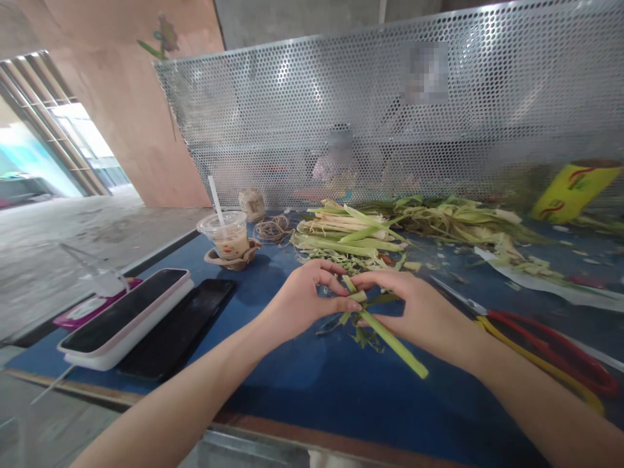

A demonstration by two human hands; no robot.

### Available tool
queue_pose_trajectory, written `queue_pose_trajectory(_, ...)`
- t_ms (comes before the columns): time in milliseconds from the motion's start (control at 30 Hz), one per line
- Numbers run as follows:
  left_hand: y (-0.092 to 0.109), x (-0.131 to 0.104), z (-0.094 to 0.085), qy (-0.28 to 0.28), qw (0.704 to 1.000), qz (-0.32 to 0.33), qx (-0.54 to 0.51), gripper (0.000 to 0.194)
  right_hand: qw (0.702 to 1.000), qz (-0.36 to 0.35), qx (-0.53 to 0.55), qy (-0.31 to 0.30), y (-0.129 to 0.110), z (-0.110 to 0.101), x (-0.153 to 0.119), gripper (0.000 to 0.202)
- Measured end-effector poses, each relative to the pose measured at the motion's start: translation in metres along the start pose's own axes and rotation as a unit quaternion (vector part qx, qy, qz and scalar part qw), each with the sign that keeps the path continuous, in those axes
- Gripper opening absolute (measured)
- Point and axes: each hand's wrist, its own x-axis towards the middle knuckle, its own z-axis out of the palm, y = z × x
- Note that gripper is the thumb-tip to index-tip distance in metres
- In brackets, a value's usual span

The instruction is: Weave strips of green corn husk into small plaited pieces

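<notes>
My left hand (303, 296) and my right hand (407, 311) meet over the blue table (292, 383), both pinching a folded green leaf strip (358, 296). A long green stalk end (397, 346) sticks out toward me from under my right hand. Thin leaf scraps (363, 337) hang beneath the hands. Behind them lies a pile of green and pale leaf strips (348, 237).
Two phones (127, 317) lie at the left. A plastic cup with a straw (228, 238) and a twine coil (273, 228) stand behind. Red and yellow scissors (546, 348) rest at the right. A perforated metal screen (390, 110) closes the back, with people behind it.
</notes>
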Motion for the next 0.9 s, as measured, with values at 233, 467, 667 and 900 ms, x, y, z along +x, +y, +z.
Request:
queue_pose_trajectory(233, 0.000, -0.002, -0.001, -0.006, 1.000, -0.006, -0.001, 0.012, 0.993, 0.017, 0.094, -0.075, 0.001, -0.009, 0.000, 0.046)
queue_pose_trajectory(467, 0.004, -0.004, 0.004, -0.020, 1.000, 0.003, 0.010, 0.009, 0.967, 0.052, 0.209, -0.138, 0.004, -0.010, 0.003, 0.035)
queue_pose_trajectory(667, 0.002, -0.006, 0.014, -0.023, 1.000, 0.008, 0.016, 0.010, 0.975, 0.099, 0.180, -0.090, 0.003, -0.007, 0.003, 0.022)
queue_pose_trajectory(900, 0.008, -0.007, 0.017, -0.034, 0.989, 0.049, 0.132, 0.010, 0.972, 0.092, 0.176, -0.122, 0.002, -0.011, 0.003, 0.021)
